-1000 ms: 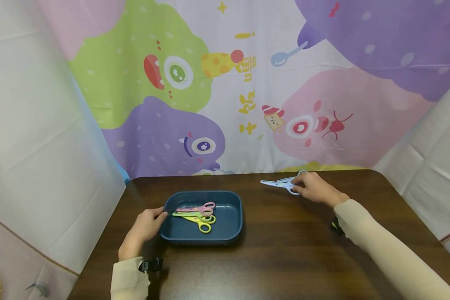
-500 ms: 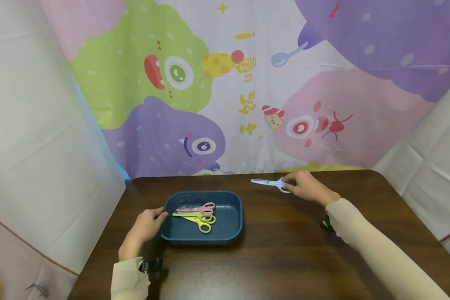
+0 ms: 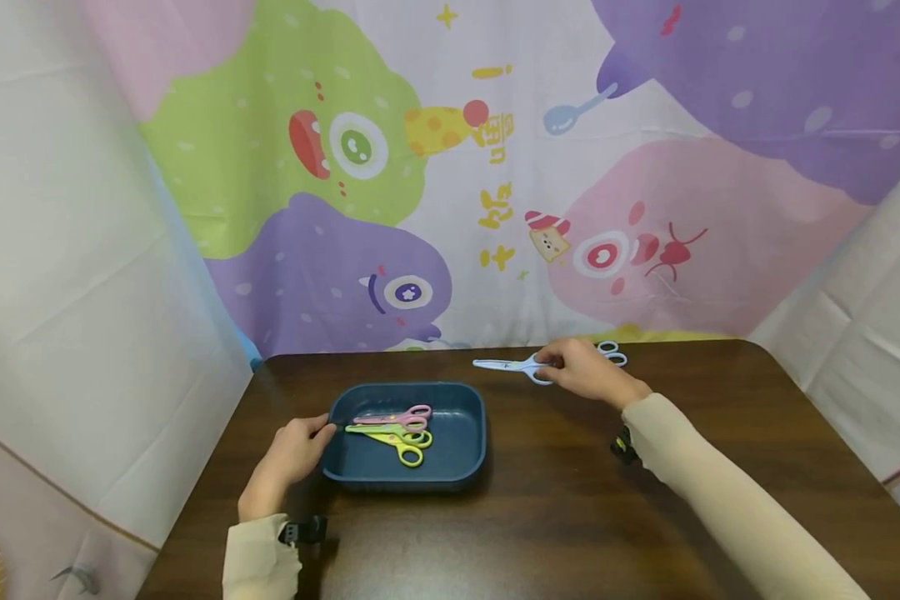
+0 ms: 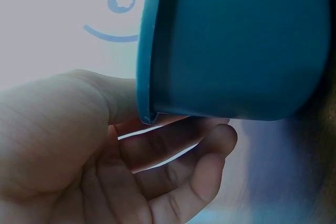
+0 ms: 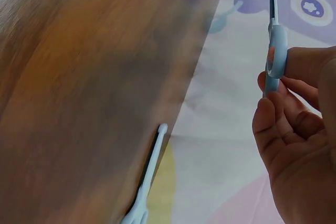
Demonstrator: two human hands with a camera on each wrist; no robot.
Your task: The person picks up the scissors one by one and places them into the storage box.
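My left hand (image 3: 292, 454) pinches the left rim of a dark blue tray (image 3: 457, 433). In the left wrist view the tray's wall (image 4: 241, 45) fills the upper right, with my other fingers loosely bent below it. Inside lie three pairs of scissors: pink scissors (image 3: 416, 414), green scissors (image 3: 375, 430) and yellow scissors (image 3: 409, 456), overlapping each other. Right of the tray, my right hand (image 3: 588, 373) grips light blue scissors (image 3: 502, 365) by the handles, blades closed and pointing left. Behind that hand, the handles of another pair of light blue scissors (image 3: 613, 354) show.
The brown wooden table (image 3: 570, 525) has its back edge against a cartoon-printed curtain (image 3: 495, 308). In the right wrist view, a blade of the second blue scissors (image 5: 149, 177) lies along that edge. White cloth (image 3: 82, 250) hangs at the left side.
My right hand has moved left with the light blue scissors, bringing them nearer the tray, and the other blue pair's handles are now uncovered. The left hand and tray have stayed put.
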